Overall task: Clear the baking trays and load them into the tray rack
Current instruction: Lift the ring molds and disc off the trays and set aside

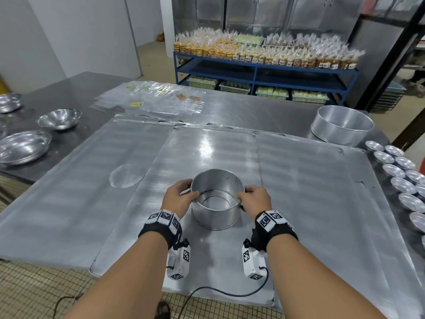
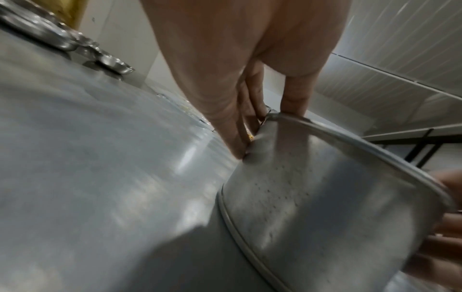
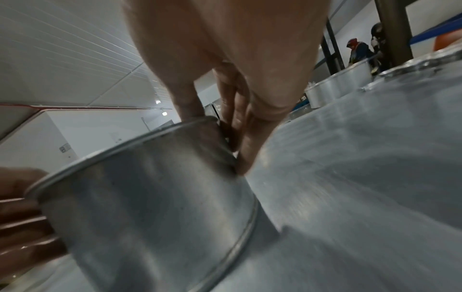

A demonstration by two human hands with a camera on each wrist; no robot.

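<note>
Both forearms reach in from the near edge of the bench, each wrist wearing a black strap with white marker blocks. Between the two hands stands one round metal cake tin [image 1: 217, 199], open side up, on the middle of three flat baking trays [image 1: 213, 148] that lie side by side and cover most of the bench [image 1: 271, 107].

At the tin's left side, the left hand [image 1: 178, 199] has its thumb hooked over the rim and its fingers [image 2: 233, 138] pressed against the outer wall, closed narrowly on the metal. Opposite it, the right hand [image 1: 254, 199] does the same on the right side: thumb at the rim, fingers [image 3: 246, 150] curled against the wall. From the wrist views the tin's base appears to meet the tray; whether it is just lifted I cannot tell.

One larger round tin [image 1: 341, 125] stands at the far right corner of the bench, well apart from the held tin. Along the right edge run two rows of small shallow metal moulds [image 1: 400, 178]; about a dozen show, and more are cut off by the frame. Three steel bowls [image 1: 58, 118] sit in full view on the dark counter to the left, with part of a fourth at the edge. Clear plastic bags [image 1: 151, 97] lie flat at the far end, too overlapped to count. Beyond stands one blue shelf unit [image 1: 264, 72] loaded with bagged goods.
</note>
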